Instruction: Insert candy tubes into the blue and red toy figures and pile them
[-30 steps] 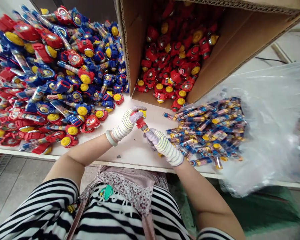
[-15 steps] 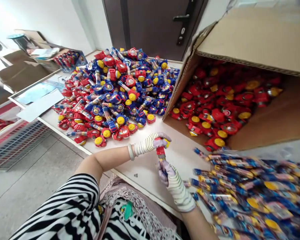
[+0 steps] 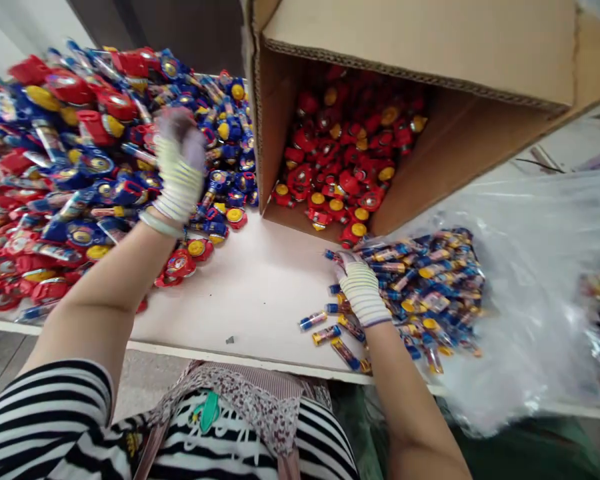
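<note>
My left hand (image 3: pixel 180 163), in a striped knit glove, is over the large pile of red and blue plastic toys with yellow discs (image 3: pixel 80 163). Its fingers are smeared by motion, so their grip is unclear. At the left edge of a heap of small printed tubes (image 3: pixel 435 270) with blue and yellow ends is my gloved right hand (image 3: pixel 361 287). Its fingers curl round one tube (image 3: pixel 331 255), whose blue end sticks out to the left. Several loose tubes (image 3: pixel 326 335) lie on the white table just left of that hand.
A cardboard box (image 3: pixel 445 150) lies on its side with its mouth towards me, holding many red toys (image 3: pixel 340 167). Clear plastic sheeting (image 3: pixel 535 287) spreads right of the tubes. The white table (image 3: pixel 250 280) ends close to my body. A dark door (image 3: pixel 190 33) stands behind.
Both hands held a red toy with a tube at its end between them. Now they are apart: left over the toy pile, right at the tubes. The view has turned right.
</note>
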Demonstrator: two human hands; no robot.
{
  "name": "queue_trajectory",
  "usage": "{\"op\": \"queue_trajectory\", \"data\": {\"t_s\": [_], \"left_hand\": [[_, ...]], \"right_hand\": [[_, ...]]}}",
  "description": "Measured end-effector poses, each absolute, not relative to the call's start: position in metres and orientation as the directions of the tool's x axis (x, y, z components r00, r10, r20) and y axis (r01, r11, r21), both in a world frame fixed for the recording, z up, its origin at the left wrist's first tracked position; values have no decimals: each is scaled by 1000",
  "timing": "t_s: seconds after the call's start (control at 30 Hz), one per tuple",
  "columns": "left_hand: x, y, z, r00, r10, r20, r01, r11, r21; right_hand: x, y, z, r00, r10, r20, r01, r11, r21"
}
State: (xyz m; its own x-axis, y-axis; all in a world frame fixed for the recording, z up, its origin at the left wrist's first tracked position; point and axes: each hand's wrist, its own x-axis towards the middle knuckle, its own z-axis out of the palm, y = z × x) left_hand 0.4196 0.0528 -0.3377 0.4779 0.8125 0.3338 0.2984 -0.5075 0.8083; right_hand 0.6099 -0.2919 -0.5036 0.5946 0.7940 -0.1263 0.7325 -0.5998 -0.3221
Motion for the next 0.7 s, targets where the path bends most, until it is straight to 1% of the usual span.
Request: {"op": "queue_trajectory", "data": {"t_s": [0.03, 0.07, 0.1, 0.13, 0.17, 0.2, 0.27, 0.3, 0.33, 0.37, 0.4, 0.43, 0.47, 0.5, 0.53, 0.57, 0.6, 0.63, 0.67, 0.7], "left_hand": [[435, 28, -363, 603, 711, 362, 239, -594, 768], [453, 2, -388, 751, 569, 336, 186, -670, 719], [473, -22, -411, 876, 407, 261, 143, -733, 665], [496, -43, -431, 960, 246, 133, 117, -785, 609], [518, -60, -447, 981, 184, 61, 123, -837, 533], [539, -73, -459, 986, 167, -10, 153, -878, 453], [571, -83, -473, 969, 231, -82, 245, -910, 333], [580, -84, -476, 961, 254, -113, 277, -911, 307], [583, -82, -477, 955, 266, -134, 296, -904, 309], [580, -79, -478, 951, 276, -141, 309, -883, 353], [572, -76, -477, 943, 301, -144, 333, -825, 456], [559, -74, -476, 928, 338, -155, 361, -724, 588], [542, -73, -474, 910, 375, -177, 383, -593, 709], [523, -73, -471, 891, 405, -203, 383, -435, 815], [503, -74, -468, 879, 424, -219, 351, -262, 899], [482, -77, -464, 875, 432, -219, 287, -98, 953], [463, -81, -460, 878, 436, -199, 202, 38, 979], [446, -86, -457, 882, 441, -166, 112, 147, 983], [431, -91, -454, 879, 456, -138, 29, 239, 971], [420, -96, -453, 870, 478, -123, -22, 288, 957]], "right_hand": [[611, -287, -499, 593, 789, -161, 744, -613, -265], [611, -281, -496, 588, 785, -196, 755, -619, -214], [611, -275, -494, 581, 781, -229, 767, -620, -168], [611, -268, -493, 576, 776, -257, 776, -618, -125], [611, -262, -492, 578, 766, -282, 780, -620, -87], [611, -258, -493, 582, 755, -302, 779, -624, -59], [610, -254, -494, 582, 742, -332, 779, -626, -34], [610, -256, -496, 575, 747, -334, 779, -624, -55], [609, -259, -498, 567, 760, -318, 775, -623, -108], [608, -264, -500, 567, 775, -279, 755, -625, -198], [606, -271, -503, 584, 780, -225, 709, -625, -325], [603, -277, -507, 621, 764, -172, 623, -615, -483], [598, -284, -510, 669, 730, -136, 495, -575, -651], [592, -289, -514, 713, 689, -130, 337, -499, -798], [585, -292, -517, 738, 658, -149, 166, -391, -905], [576, -293, -518, 739, 649, -178, 5, -270, -963], [567, -292, -519, 720, 663, -202, -127, -159, -979], [558, -289, -518, 690, 692, -213, -223, -77, -972], [548, -285, -516, 655, 725, -213, -282, -27, -959], [540, -281, -514, 620, 757, -207, -306, -10, -952]]}}
